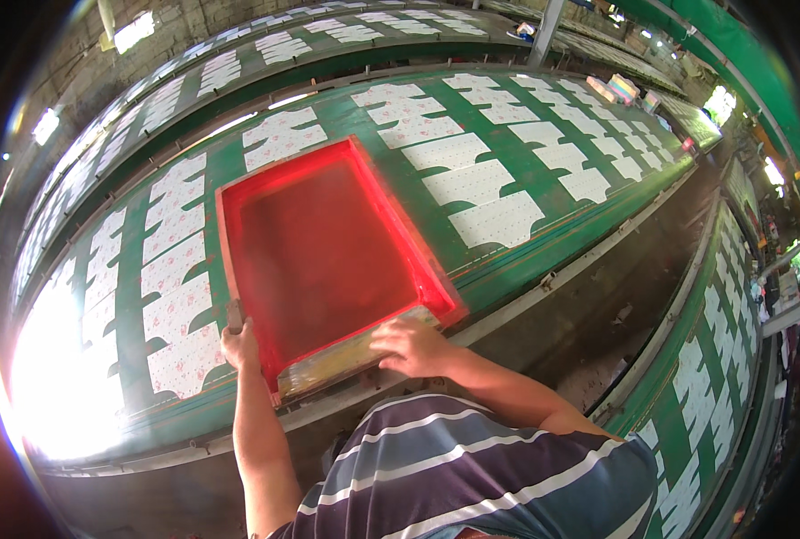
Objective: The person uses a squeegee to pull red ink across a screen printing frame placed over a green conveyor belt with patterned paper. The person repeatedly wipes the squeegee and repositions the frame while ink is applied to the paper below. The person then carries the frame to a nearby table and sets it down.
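A screen-printing frame (pixel 319 242) with a bright red inner rim and a darker red mesh lies on the long green table (pixel 328 121). At its left side, near the lower corner, my left hand (pixel 238 341) is closed on a small block on the frame's edge. My right hand (pixel 409 346) is at the frame's near rail, fingers slightly bent and apart, touching or just over the pale, paint-smeared strip (pixel 324 364). Rows of white cut fabric pieces with small printed motifs (pixel 180 359) flank the frame on both sides.
More tables with white pieces run behind and to my right (pixel 705 377). A metal post (pixel 545 31) stands at the back, pastel-coloured stacks (pixel 620 90) sit at the table's far right, and a dark aisle (pixel 597 314) runs along the near edge.
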`<state>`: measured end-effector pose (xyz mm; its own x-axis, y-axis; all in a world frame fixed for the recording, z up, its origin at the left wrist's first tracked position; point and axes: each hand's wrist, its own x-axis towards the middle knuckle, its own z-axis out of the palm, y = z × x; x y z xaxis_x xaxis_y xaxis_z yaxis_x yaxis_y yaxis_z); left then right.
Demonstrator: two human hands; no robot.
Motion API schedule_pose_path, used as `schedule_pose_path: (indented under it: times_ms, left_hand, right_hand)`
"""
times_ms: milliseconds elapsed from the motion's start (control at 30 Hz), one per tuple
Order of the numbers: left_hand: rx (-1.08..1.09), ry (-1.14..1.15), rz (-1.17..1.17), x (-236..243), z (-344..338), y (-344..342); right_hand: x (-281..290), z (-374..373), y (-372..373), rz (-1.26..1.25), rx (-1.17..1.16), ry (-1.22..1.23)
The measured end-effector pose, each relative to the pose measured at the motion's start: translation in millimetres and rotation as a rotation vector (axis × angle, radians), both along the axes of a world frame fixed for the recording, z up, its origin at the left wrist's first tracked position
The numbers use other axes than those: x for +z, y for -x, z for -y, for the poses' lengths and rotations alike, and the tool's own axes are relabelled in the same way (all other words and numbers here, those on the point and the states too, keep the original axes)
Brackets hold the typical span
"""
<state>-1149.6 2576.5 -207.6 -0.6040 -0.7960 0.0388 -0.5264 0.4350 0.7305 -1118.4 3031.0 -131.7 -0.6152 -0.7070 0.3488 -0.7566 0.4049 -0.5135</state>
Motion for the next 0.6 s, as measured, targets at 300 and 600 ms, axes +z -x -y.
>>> schedule_pose_path:
  times_ms: [300,600]
  left_hand:
    - [0.023,0.040,0.047,-7,4,1]
    - [0.078,0.048,0.089,2,-2,-1]
  right_hand:
    - [-24,-108,85,0.020,-0.529,0.039]
    - [-54,-91,127,0.238,-0.677,0.047]
